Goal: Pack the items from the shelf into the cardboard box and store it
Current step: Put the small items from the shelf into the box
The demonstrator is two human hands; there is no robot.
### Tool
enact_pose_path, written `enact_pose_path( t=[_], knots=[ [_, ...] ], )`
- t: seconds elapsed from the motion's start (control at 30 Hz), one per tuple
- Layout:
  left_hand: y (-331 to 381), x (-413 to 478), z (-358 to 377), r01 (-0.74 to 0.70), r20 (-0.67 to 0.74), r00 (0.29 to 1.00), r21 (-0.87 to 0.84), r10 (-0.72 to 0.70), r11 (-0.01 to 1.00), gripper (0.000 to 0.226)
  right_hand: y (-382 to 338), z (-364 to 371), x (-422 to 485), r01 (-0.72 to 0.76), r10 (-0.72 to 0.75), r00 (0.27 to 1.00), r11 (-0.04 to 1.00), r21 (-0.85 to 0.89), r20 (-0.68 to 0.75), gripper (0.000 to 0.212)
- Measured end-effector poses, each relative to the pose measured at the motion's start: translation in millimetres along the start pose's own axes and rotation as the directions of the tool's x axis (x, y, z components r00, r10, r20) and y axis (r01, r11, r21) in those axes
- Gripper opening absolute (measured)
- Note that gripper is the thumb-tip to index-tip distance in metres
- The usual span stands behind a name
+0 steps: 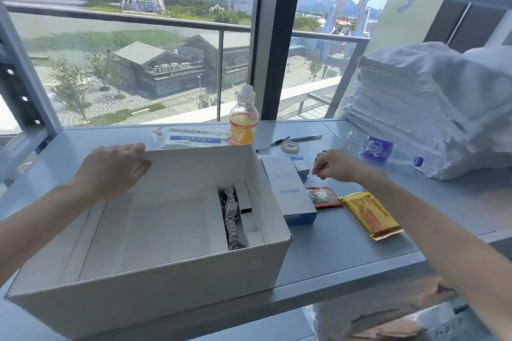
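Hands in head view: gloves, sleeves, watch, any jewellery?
Both hands are bare: the left hand and right hand wear no gloves. Both forearms are uncovered as far as the frame shows, with no sleeve or watch. A small dark mark on one right-hand finger may be a ring; too small to tell.

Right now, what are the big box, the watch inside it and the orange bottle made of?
Box: looks like matte white cardboard, with folded flaps and thin cut edges. Watch: probably polished metal, its silvery linked band glints. Bottle: clear plastic by the look, see-through above the orange label, with a pale cap.
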State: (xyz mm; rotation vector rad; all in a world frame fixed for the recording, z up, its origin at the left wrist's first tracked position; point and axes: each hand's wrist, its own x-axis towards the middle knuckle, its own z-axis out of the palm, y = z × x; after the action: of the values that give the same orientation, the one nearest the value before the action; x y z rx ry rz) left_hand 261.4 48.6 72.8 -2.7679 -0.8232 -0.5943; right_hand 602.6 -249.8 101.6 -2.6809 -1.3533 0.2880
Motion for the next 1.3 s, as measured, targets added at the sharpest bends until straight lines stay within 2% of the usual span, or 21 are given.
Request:
enact_pose_path(
  t=[0.17, 0.27, 0.37, 0.47, 0.57, 0.63, 0.73, 0.8, 0.87, 0.93, 1.0, 1.07, 1.1, 1.13, 1.2, 1.3],
  knots=[
    [4, -3, -1, 0.017, 0.048, 0.999, 0.069, -0.021, 0.997, 0.019, -4, 17, 22, 0.000, 0.000, 0.998, 1.000, -0.002, 0.058, 0.025],
    [6, -4, -3, 0.033, 0.054, 0.998, 0.071, -0.037, 0.997, 0.019, -23, 38, 30, 0.032, -0.033, 0.985, 0.999, 0.008, 0.172, 0.048],
    [8, -7, -4, 0.028, 0.046, 0.998, 0.101, -0.033, 0.994, 0.017, -44, 64, 37, -0.030, 0.028, 0.976, 0.999, 0.009, 0.215, 0.070],
    [12, -7, -5, 0.049, 0.067, 0.996, 0.114, -0.057, 0.992, 0.017, -60, 82, 38, -0.117, 0.119, 0.982, 0.993, -0.020, 0.147, 0.078],
    [12, -6, -11, 0.059, 0.103, 0.992, 0.118, -0.071, 0.991, 0.021, -64, 83, 37, -0.168, 0.167, 0.982, 0.986, 0.000, 0.092, 0.069],
    [7, -8, -16, 0.022, 0.108, 0.993, 0.223, -0.047, 0.975, 0.029, -59, 71, 36, -0.171, 0.167, 0.984, 0.983, 0.065, 0.061, 0.063],
    [-6, -17, -32, -0.015, 0.113, 0.993, 0.332, -0.024, 0.943, 0.040, -55, 33, 25, -0.057, 0.072, 0.995, 0.980, 0.190, -0.074, 0.060],
    [-14, -27, -40, 0.000, 0.121, 0.992, 0.284, -0.035, 0.959, 0.044, -64, 3, 12, 0.083, -0.025, 0.981, 0.950, 0.300, -0.192, 0.053],
    [-20, -33, -46, 0.052, 0.143, 0.987, 0.147, -0.073, 0.988, 0.045, -86, -23, -4, 0.196, -0.097, 0.966, 0.883, 0.427, -0.241, 0.048],
    [-21, -35, -50, 0.130, 0.173, 0.977, -0.016, -0.125, 0.991, 0.044, -115, -41, -19, 0.227, -0.143, 0.971, 0.804, 0.550, -0.193, 0.054],
    [-22, -36, -51, 0.191, 0.193, 0.968, -0.141, -0.162, 0.972, 0.043, -147, -51, -35, 0.233, -0.239, 0.968, 0.715, 0.659, -0.082, 0.059],
    [-23, -38, -52, 0.227, 0.202, 0.962, -0.230, -0.182, 0.946, 0.041, -175, -53, -45, 0.195, -0.350, 0.935, 0.641, 0.742, 0.056, 0.038],
    [-24, -40, -53, 0.247, 0.207, 0.959, -0.272, -0.194, 0.930, 0.040, -187, -51, -47, 0.127, -0.361, 0.923, 0.612, 0.781, 0.133, 0.024],
    [-26, -41, -55, 0.269, 0.212, 0.955, -0.315, -0.208, 0.910, 0.039, -198, -47, -48, 0.032, -0.353, 0.910, 0.583, 0.812, 0.217, 0.019],
    [-30, -44, -57, 0.305, 0.224, 0.947, -0.401, -0.231, 0.864, 0.037, -218, -36, -47, -0.134, -0.348, 0.858, 0.558, 0.819, 0.378, 0.021],
    [-33, -47, -58, 0.323, 0.249, 0.942, -0.491, -0.225, 0.809, 0.035, -249, -10, -41, -0.271, -0.370, 0.783, 0.520, 0.810, 0.500, 0.026]
  ],
)
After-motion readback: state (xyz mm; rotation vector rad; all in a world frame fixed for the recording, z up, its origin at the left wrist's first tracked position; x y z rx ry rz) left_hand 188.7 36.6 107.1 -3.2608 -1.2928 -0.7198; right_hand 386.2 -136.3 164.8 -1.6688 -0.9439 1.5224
